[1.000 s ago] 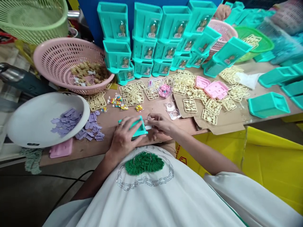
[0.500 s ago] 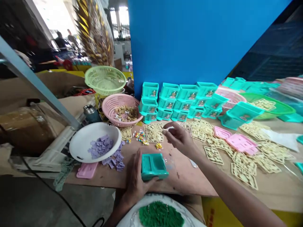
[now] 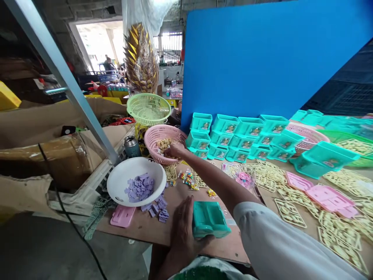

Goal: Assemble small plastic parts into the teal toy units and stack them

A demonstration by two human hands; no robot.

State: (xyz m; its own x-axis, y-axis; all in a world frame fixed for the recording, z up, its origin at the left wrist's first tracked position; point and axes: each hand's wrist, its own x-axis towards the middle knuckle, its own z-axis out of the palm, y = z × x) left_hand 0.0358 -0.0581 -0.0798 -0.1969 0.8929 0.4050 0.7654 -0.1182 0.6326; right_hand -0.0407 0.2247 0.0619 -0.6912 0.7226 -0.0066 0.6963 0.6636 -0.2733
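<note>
My left hand (image 3: 186, 233) grips a teal plastic box (image 3: 210, 219) at the table's near edge, its fingers along the left side and its thumb across the front. The box has a divider and a rounded hollow inside. My right hand (image 3: 175, 149) reaches down into a pink basket (image 3: 150, 136) that contains small tan and white pieces (image 3: 163, 144). Its fingertips are hidden among them, so what they hold does not show. Small bags of colourful pieces (image 3: 188, 178) lie beneath and beside the right forearm.
A white bowl (image 3: 115, 182) of purple pieces (image 3: 140, 188) stands at left, near a flask (image 3: 131, 147). Stacked teal boxes (image 3: 224, 140) line the blue panel (image 3: 244, 58). Cream part frames (image 3: 290, 213) and pink plates (image 3: 329, 196) cover the right side. A metal post (image 3: 84, 109) rises at left.
My right hand has moved from above the table's middle, leftward and away from me, into the pink basket. The left hand still holds the teal box. The view has turned left.
</note>
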